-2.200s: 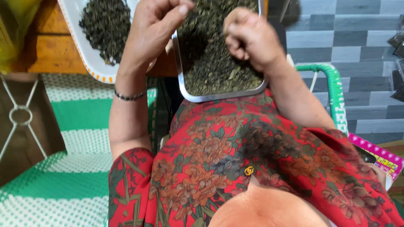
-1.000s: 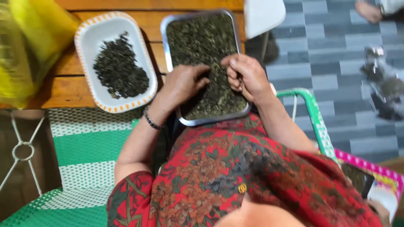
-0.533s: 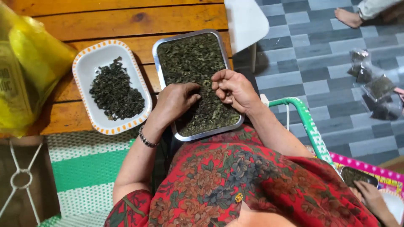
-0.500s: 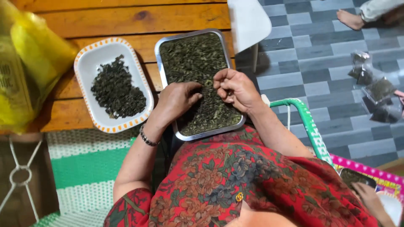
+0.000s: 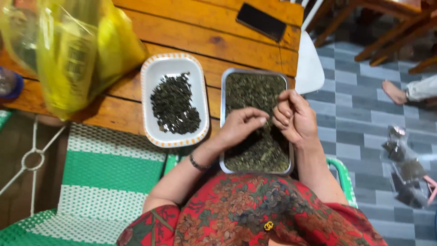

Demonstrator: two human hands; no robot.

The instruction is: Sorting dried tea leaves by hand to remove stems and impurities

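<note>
A rectangular metal tray [image 5: 255,72] full of green dried leaves [image 5: 255,91] lies on the wooden table [image 5: 205,41] at its near edge. Both my hands are over the tray's middle, touching the leaves. My left hand [image 5: 241,126], with a dark bracelet [image 5: 196,163] on its wrist, has thumb and fingertips pinched together. My right hand [image 5: 297,119] is beside it, fingers curled in towards the left fingertips. Anything pinched is too small to see. Left of the tray stands a white oval dish [image 5: 170,64] with an orange rim, holding a pile of darker leaves [image 5: 175,107].
A yellow plastic bag [image 5: 77,50] stands at the table's left, a black phone [image 5: 261,21] at the far edge. A green-and-white woven seat [image 5: 104,173] is at my left. On the tiled floor at right are clear packets [image 5: 405,168] and another person's foot [image 5: 396,92].
The view has swung up and back, so the table's far edge and the phone now show. My hands have stayed over the tray, fingers still working close together in the leaves.
</note>
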